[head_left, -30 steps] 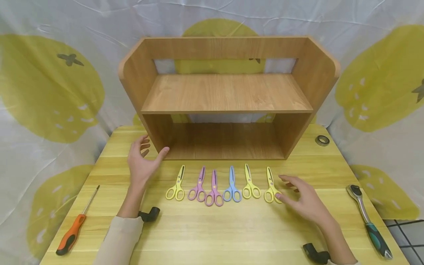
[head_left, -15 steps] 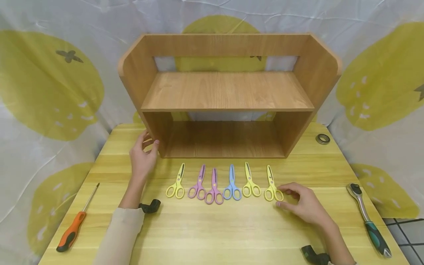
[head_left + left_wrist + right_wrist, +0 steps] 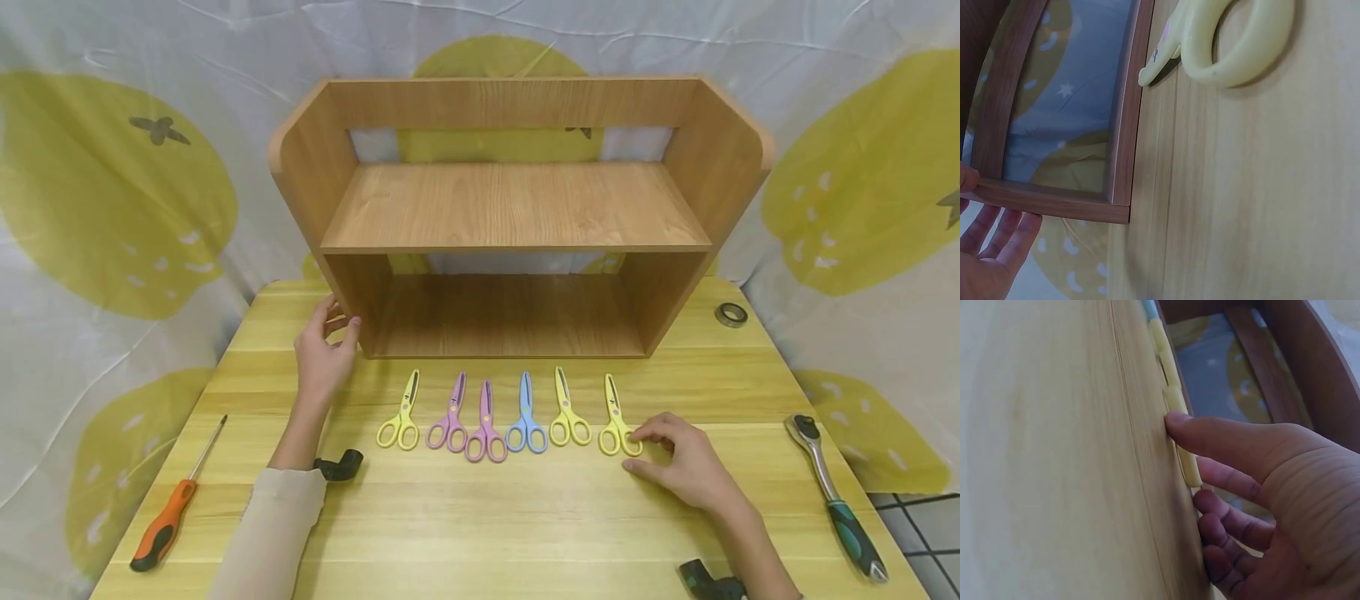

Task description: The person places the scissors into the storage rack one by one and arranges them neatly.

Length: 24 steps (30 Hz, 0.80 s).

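A wooden two-tier shelf (image 3: 513,208) stands at the back of the yellow table (image 3: 525,533). My left hand (image 3: 326,354) holds its lower left side panel (image 3: 1054,203), thumb on the front edge and fingers (image 3: 1004,234) on the outer face. Several small scissors lie in a row before the shelf: yellow (image 3: 401,417), two pink (image 3: 448,417) (image 3: 486,429), blue (image 3: 526,417), yellow (image 3: 567,412) and yellow (image 3: 617,417). My right hand (image 3: 686,467) has curled fingers at the rightmost yellow scissors' handle (image 3: 1172,397), thumb on the near side and fingers on the far side.
An orange-handled screwdriver (image 3: 161,521) lies at the table's left front. A ratchet wrench (image 3: 832,492) with a green grip lies at the right front. A small tape roll (image 3: 730,314) sits right of the shelf. A lemon-print cloth hangs behind.
My left hand shifted from the shelf's front bottom corner to grip the left side panel. My right hand drew in and curled its fingers at the rightmost yellow scissors' handle.
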### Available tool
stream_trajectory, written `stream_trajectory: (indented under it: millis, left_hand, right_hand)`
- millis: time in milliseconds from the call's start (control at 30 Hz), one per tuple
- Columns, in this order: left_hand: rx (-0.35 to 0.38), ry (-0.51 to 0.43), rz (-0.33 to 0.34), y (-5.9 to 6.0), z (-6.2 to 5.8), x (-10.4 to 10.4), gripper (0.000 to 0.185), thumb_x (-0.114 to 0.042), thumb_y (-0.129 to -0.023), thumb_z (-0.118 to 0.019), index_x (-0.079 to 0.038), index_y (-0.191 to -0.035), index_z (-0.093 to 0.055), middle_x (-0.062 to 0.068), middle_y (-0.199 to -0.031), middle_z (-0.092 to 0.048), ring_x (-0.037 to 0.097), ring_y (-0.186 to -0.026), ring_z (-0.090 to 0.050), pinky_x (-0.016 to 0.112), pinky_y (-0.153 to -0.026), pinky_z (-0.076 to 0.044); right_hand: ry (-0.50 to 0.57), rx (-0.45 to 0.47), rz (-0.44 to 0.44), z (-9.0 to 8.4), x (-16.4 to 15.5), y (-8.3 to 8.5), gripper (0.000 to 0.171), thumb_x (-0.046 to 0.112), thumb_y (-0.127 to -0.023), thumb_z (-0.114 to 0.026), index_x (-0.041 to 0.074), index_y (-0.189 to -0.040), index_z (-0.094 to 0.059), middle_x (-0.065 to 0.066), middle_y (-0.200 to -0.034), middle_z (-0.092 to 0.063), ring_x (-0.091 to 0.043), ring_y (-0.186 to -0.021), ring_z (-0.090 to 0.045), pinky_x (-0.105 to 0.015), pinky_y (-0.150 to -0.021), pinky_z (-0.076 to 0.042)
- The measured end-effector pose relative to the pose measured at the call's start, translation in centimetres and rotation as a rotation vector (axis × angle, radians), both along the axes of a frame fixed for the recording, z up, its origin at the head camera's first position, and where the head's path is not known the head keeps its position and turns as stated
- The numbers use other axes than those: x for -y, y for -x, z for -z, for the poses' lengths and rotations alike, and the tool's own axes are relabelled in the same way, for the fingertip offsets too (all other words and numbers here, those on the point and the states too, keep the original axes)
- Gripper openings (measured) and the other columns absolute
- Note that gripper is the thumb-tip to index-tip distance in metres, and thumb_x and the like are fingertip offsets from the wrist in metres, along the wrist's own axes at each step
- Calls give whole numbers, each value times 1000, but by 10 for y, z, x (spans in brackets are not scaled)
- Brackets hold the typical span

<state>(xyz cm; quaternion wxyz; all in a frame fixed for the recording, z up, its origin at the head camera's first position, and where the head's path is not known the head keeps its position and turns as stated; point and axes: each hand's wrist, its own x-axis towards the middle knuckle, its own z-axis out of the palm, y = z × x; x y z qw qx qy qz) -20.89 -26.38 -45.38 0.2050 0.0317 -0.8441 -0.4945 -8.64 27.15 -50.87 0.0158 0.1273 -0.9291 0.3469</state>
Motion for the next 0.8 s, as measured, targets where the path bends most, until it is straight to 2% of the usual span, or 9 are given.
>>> stream_trajectory:
  millis: [300, 433, 667, 800]
  left_hand:
    - [3, -6, 6, 0, 0, -1, 51, -27, -102, -63, -21, -151, -51, 14, -141, -62, 30, -123, -66, 57, -94, -60]
    - [7, -15, 7, 0, 0, -1, 50, -27, -102, -63, -22, -151, -52, 13, -141, -61, 30, -123, -65, 57, -94, -60]
    - [7, -19, 2, 0, 0, -1, 50, -27, -102, -63, -22, -151, -52, 14, -140, -61, 29, -123, -66, 56, -95, -60]
    - [8, -16, -3, -1, -1, -2, 50, -27, -102, -63, -21, -151, -52, 14, -140, -61, 30, -123, -66, 56, -95, -60]
  right_hand:
    - [-11, -48, 0, 1, 4, 2, 24, 28, -78, -92, 24, -96, -77, 8, -100, -68, -9, -89, -57, -23, -75, -52]
    - [0, -48, 1, 0, 5, 2, 17, 24, -81, -90, 26, -88, -75, 6, -99, -67, -12, -90, -60, -25, -77, -54]
    - [22, -27, 49, -3, 7, 2, 19, 19, -83, -88, 29, -79, -72, -2, -109, -71, -21, -99, -67, -26, -80, -58]
    - [104, -11, 92, -5, 8, 2, 16, 14, -84, -86, 22, -84, -73, -11, -114, -76, -12, -87, -72, -21, -74, -60]
